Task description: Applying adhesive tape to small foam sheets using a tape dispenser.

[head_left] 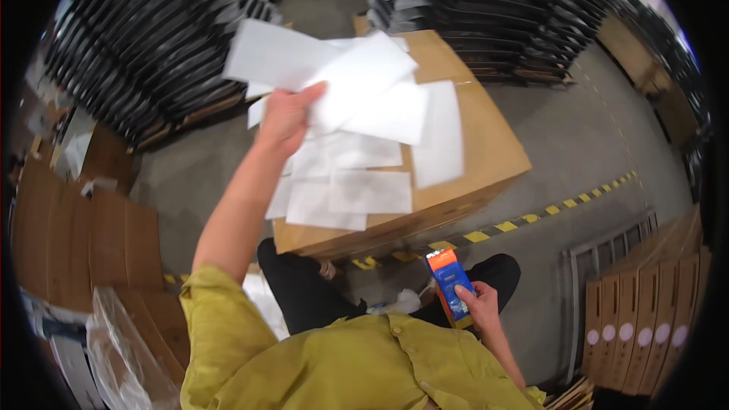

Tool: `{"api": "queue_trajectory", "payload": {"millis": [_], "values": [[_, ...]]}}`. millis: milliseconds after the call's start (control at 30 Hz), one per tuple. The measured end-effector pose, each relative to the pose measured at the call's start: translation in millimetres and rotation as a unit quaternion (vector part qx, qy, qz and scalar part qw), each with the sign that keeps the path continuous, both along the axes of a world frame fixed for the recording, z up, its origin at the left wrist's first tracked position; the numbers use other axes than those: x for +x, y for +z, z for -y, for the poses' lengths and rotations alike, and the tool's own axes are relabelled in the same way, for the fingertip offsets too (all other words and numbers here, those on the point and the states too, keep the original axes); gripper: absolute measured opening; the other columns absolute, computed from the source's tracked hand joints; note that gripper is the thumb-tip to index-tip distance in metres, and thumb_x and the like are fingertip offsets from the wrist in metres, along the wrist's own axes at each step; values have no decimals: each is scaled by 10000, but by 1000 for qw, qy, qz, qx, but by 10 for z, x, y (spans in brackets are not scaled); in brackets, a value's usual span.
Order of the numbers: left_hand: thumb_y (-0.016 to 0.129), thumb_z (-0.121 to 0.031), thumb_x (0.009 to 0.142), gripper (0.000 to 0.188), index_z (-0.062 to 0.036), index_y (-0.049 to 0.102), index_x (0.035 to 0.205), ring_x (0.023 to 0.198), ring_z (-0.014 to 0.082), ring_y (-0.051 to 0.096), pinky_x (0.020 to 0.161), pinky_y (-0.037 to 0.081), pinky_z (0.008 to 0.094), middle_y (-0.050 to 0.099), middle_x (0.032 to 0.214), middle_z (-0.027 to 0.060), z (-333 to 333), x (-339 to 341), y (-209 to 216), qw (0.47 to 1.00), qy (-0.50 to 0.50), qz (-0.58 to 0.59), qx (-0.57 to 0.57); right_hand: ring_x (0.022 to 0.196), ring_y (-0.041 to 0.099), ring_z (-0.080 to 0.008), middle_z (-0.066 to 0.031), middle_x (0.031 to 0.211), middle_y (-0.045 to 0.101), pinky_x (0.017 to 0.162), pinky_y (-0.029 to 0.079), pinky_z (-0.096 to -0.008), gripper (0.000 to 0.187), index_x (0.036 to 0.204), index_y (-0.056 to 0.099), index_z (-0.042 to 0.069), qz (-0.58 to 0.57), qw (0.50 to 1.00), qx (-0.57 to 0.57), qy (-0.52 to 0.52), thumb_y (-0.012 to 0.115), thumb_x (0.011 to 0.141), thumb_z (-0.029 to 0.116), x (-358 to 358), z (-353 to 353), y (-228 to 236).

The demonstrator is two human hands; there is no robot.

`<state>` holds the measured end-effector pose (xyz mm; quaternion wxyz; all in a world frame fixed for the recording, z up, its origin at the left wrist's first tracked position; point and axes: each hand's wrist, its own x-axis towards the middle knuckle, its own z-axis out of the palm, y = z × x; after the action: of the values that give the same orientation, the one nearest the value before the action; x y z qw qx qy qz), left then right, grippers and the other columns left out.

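My left hand [287,118] is stretched out over a large cardboard box [490,152]. Its fingers are closed on a few thin white sheets [364,80], which fan out beyond the thumb and are slightly blurred. More white sheets [370,192] lie overlapping on the box top, and a single one [438,133] rests toward the right. Low in front of my body, my right hand [480,305] grips a blue and orange tape dispenser [450,281]. Its orange end, with a shiny jagged edge, points away from me.
Tall stacks of black frames [144,53] with white wrapping stand behind the box on both sides. Cartons [53,228] and clear plastic film [125,357] are at the left. A metal rack [588,273] and upright cartons [645,326] stand right. Yellow-black tape [524,220] crosses the floor.
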<state>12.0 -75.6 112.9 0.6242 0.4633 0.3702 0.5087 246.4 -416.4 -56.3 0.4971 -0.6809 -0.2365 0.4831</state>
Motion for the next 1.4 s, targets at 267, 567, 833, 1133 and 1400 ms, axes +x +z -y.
{"api": "queue_trajectory", "payload": {"millis": [267,567,833,1133,1400], "values": [[659,-18,700,362,70,501,1013,829,234,579,689,492,346,578,966,137,-1159,1502,-985,980,-140,-106,-91,575,538,-91,-71,686,598,548,432,-216,274,766,567,-46,-42,990,-29,-132,696,706,188,102,272,6],[357,-462,840,562,53,552,948,871,391,532,789,407,439,553,919,261,-1422,1688,-901,801,65,-537,258,592,527,-75,-66,697,601,568,428,-211,271,776,566,-46,-75,987,-30,-140,681,722,193,269,188,-12],[613,-220,781,204,-38,597,870,561,43,482,467,366,200,591,730,-7,-74,1271,-63,946,-206,-249,36,668,541,-77,-52,770,597,624,435,-209,259,877,550,-38,-42,988,68,-135,666,723,135,409,106,143],[570,-274,815,354,45,510,958,655,149,585,561,495,246,603,803,72,778,981,-766,917,-233,-228,-231,706,555,-85,-67,814,603,652,444,-209,364,954,531,-50,-43,973,208,-87,682,689,149,248,144,467],[545,-357,812,396,32,589,868,583,107,554,500,462,208,585,744,70,1102,762,-213,833,-378,-399,-65,729,567,-92,-76,838,610,662,449,-206,422,976,525,-60,-9,966,256,-43,711,659,148,11,382,679]]}}
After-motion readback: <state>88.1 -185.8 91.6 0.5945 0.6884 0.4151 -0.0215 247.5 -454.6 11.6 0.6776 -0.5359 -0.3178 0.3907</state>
